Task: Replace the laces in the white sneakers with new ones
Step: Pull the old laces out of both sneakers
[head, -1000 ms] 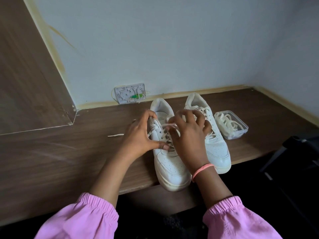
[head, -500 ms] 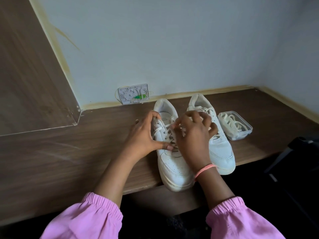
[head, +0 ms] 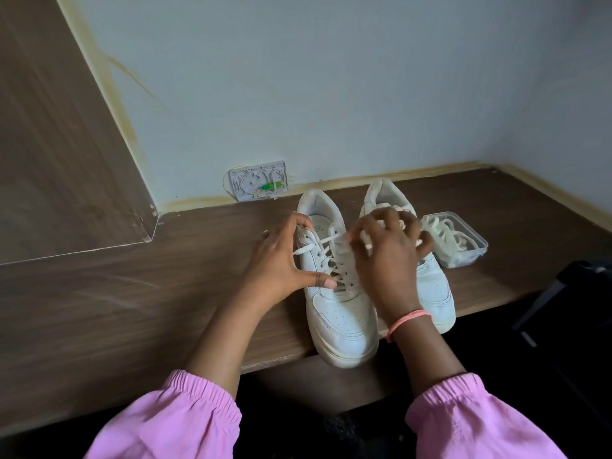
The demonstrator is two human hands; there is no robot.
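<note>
Brown wood-grain desk (head: 132, 309) carries both sneakers. Near white leather low-top sneaker (head: 334, 303) sits toe over the desk's front edge: light, stiff shell, so it likely slides unless pinned. Left hand (head: 281, 266) braces its side, thumb on the eyelet row, fingers hooked at the collar. Right hand (head: 387, 260) has its fingers curled at the flat white cotton lace (head: 326, 240); actual pinch unclear. Lace is limp; grip near the eyelet.

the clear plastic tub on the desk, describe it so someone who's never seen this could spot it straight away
Start at the wooden desk set against the pale wall, where two white sneakers stand side by side. Just right of the right-hand sneaker sits the clear plastic tub, small and open-topped. It is the only see-through thing there, and it holds a loose tangle of cream laces.
</note>
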